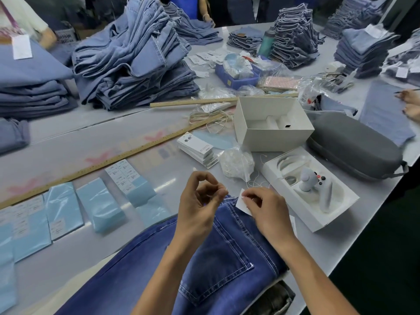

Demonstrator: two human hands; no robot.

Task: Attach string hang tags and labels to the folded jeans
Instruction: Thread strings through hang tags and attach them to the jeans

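Dark blue folded jeans (216,258) lie in front of me, back pocket up, waistband toward the far side. Over the waistband my left hand (202,201) pinches a thin pale string between thumb and fingertips. My right hand (266,210) holds a white hang tag (241,202) at the waistband's right corner. A stack of white hang tags (197,150) sits farther back, next to a clear bag of strings (237,163). Loose strings (211,118) lie beyond the stack.
Light blue label sheets (100,204) lie in rows at left beside a long wooden ruler (109,159). An open white box (271,123), a tray with a controller (311,189) and a grey case (356,148) crowd the right. Jeans piles (134,57) fill the back. Another person's hands (411,105) are at far right.
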